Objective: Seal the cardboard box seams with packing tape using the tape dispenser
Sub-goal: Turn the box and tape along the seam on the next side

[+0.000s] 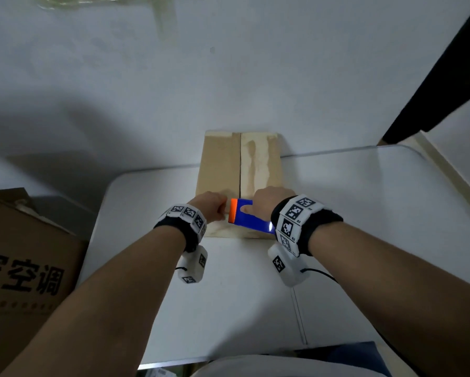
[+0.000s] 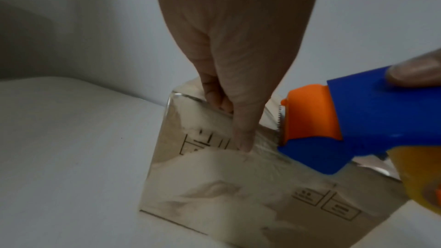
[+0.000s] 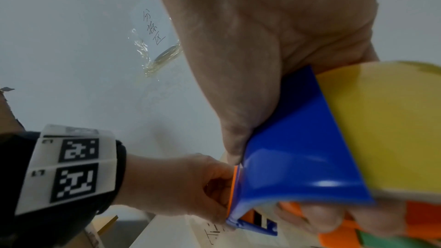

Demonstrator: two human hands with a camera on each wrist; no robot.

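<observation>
Wall (image 1: 119,77), matt and pale grey, fills the upper half of the head view, with crinkled strips of clear tape stuck along its top edge. Below it a smooth white table (image 1: 364,200) with rounded corners spreads across the lower half. At the left edge of the frame stands a big brown carton (image 1: 24,268) printed with bold black characters.

In the middle of the frame, on the table's far part, lies the flat tan cardboard box (image 1: 220,164), a dark centre seam running along its top and a glossy band of tape to the right of that seam. Its near face, seen from the left wrist, is shiny with tape and shows printed black line symbols.

The tape dispenser (image 1: 244,216), hard blue plastic with an orange front and a serrated blade, sits at the box's near end. The right hand (image 1: 271,202) is wrapped around it, thumb pressed on the blue shell, beside a yellowish tape roll (image 3: 381,120).

The left hand (image 1: 210,204), fingers curled, pins the tape to the box with its thumb, just beside the blade.
</observation>
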